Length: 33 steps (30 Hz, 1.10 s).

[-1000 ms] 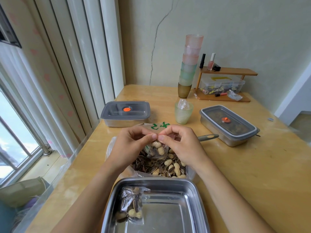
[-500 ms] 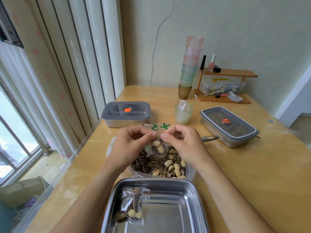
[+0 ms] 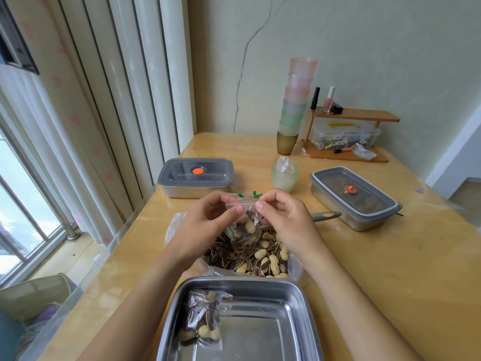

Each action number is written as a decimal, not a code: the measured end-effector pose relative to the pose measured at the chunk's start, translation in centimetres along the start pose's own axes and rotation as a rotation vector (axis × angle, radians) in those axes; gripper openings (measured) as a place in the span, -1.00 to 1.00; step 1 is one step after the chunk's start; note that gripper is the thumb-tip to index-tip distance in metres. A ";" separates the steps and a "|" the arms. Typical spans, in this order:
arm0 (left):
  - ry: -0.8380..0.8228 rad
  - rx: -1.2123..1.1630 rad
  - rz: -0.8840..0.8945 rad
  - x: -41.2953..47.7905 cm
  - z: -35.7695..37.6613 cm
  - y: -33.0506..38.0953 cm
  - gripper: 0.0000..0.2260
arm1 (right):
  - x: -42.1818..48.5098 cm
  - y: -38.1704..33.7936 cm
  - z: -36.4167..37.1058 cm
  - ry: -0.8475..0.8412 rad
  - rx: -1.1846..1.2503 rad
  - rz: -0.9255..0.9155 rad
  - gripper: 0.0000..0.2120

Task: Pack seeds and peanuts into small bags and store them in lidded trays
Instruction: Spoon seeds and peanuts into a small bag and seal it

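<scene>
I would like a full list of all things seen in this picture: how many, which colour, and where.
small zip bag: one, clear with a red strip, above the big bag
big bag: one, clear, open, full of seeds and peanuts, table centre
open tray: one, steel, nearest
filled small bag: one, clear, left part of the open tray
lidded trays: two, steel with grey lids, left and right
green cup: one, pale green, between the lidded trays
cup stack: one, pink to green to brown, by the wall
wooden shelf: one, brown, far right
clear box: one, under the shelf top
grey handle: one, right of the right hand
table: one, light wood
left hand, right hand: both pinch the small zip bag's top
</scene>
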<state>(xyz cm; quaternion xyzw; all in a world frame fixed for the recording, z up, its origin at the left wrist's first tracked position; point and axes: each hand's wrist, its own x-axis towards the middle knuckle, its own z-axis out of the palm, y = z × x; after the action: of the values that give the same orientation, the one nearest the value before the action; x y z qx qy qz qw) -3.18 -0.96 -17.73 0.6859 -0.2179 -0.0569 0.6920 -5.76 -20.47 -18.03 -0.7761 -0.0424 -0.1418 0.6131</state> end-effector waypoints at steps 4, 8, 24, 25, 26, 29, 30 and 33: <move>-0.002 0.075 0.027 0.0 0.1 -0.5 -0.40 | -0.1 0.1 0.2 0.093 -0.016 0.023 -0.92; -0.039 0.082 0.104 0.3 -0.2 -0.8 -0.43 | -0.3 0.4 0.5 0.135 -0.214 -0.087 -0.88; 0.041 0.057 0.080 -0.4 -0.8 0.0 -0.56 | -1.9 -2.5 0.0 -0.042 -0.425 -0.254 -0.69; 0.027 0.075 0.087 -0.5 -1.0 0.2 -0.57 | -2.0 -3.0 -0.2 -0.078 -0.465 -0.240 -0.66; 0.009 0.089 0.088 -0.7 -1.1 0.6 -0.58 | -2.1 -3.5 -0.5 -0.114 -0.510 -0.227 -0.63; -0.017 0.113 0.061 -1.8 -1.1 1.9 -0.64 | -2.7 -5.1 -0.9 -0.222 -0.622 -0.177 -0.53; -0.025 0.123 0.047 -2.3 -1.1 2.3 -0.65 | -3.1 -5.6 -0.9 -0.247 -0.656 -0.161 -0.55; -0.056 0.185 -0.010 -3.9 -0.7 3.4 -0.73 | -4.3 -6.9 -0.8 -0.301 -0.742 -0.130 -0.75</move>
<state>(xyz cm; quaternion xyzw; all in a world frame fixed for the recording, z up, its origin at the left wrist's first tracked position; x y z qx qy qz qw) -7.14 1.32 -15.27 0.7460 -0.2379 -0.0592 0.6192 -11.65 -19.09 -12.55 -0.9524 -0.1266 -0.0710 0.2680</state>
